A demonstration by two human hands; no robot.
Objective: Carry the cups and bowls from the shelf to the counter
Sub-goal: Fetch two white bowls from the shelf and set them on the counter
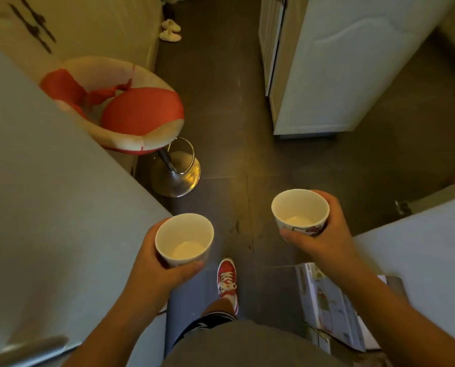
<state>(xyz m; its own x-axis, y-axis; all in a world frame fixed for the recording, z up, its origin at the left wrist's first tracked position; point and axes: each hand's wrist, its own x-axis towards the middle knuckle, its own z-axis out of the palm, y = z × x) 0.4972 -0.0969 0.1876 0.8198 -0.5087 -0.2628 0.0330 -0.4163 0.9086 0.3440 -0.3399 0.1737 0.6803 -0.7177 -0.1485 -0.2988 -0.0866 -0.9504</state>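
I hold two white cups upright over a dark tiled floor. My left hand wraps around the left cup, which is empty with a plain white inside. My right hand grips the right cup, also empty, with a red cartoon print on its outer wall. The right cup is held a little higher and farther forward than the left one. No shelf with other cups or bowls is in view.
A grey counter surface runs along the left. A worn red and white bar stool on a chrome base stands ahead left. White cabinets stand ahead right, and a white surface sits at right above a printed box. My red shoe is below.
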